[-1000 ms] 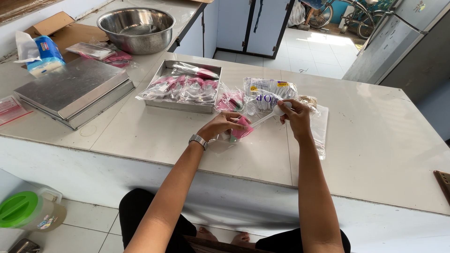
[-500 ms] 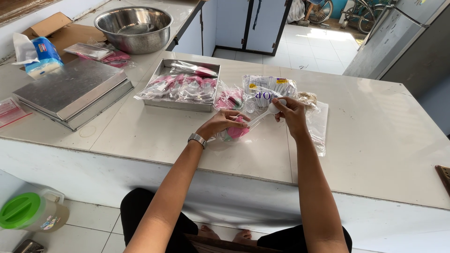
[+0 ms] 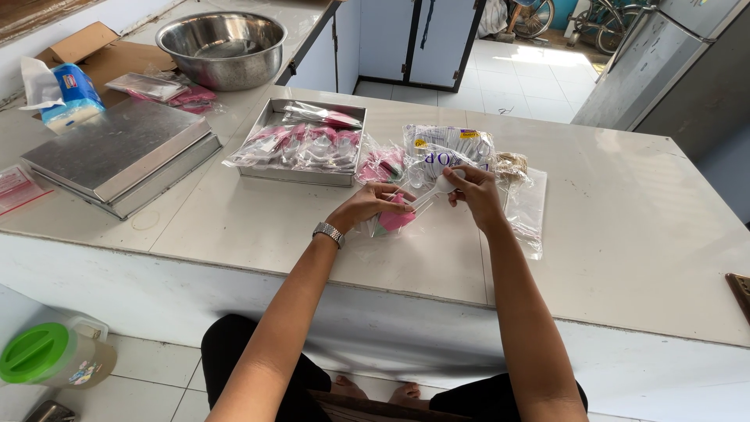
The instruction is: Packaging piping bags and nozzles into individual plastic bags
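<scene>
My left hand (image 3: 369, 205), a metal watch on its wrist, pinches a small clear bag with pink contents (image 3: 393, 219) on the white counter. My right hand (image 3: 471, 193) holds a white plastic spoon (image 3: 434, 190) by its bowl end, the handle pointing into the bag's mouth. Just behind my hands lies a clear pack of white spoons (image 3: 448, 147). Left of it a metal tray (image 3: 275, 116) holds several filled pink bags (image 3: 301, 144).
A stack of flat metal trays (image 3: 117, 152) sits at the left, a steel bowl (image 3: 221, 48) and a cardboard box (image 3: 90, 55) behind it. Empty clear bags (image 3: 529, 211) lie right of my hands. A green-lidded jug (image 3: 47, 358) stands on the floor.
Both hands have stayed over the small bag with only slight shifts; the spoon is now angled into the bag's opening.
</scene>
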